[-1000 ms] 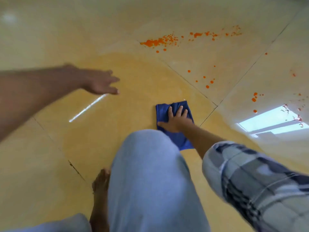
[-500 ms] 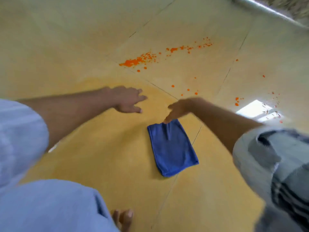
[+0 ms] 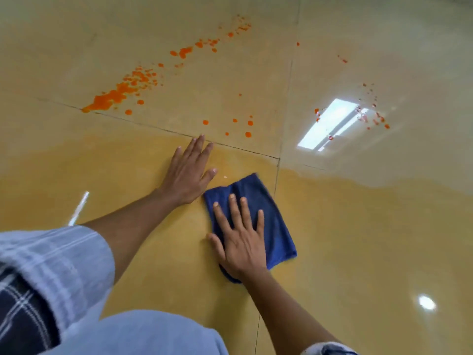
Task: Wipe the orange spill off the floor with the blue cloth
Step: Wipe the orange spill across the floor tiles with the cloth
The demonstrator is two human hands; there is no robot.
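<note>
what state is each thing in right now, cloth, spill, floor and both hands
blue cloth: folded, flat on the floor, short of the drops
orange spill: unwiped, streak and scattered drops beyond the tile joint
floor: near tiles darker and yellowish, far tiles paler
right hand: open, palm pressed flat on the cloth
left hand: open, flat on the bare floor beside the cloth

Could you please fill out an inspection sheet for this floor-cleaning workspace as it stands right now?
Surface: glossy tiled floor, wet-looking yellow film nearest the person.
Job's things: blue cloth flat on floor; orange spill unwiped, droplets scattered beyond.
Clutter: nothing seen.
Hands: left hand flat on bare floor beside cloth; right hand open, pressing on cloth.
Cables: nothing seen.
Surroundings: window reflection on tiles.
</note>
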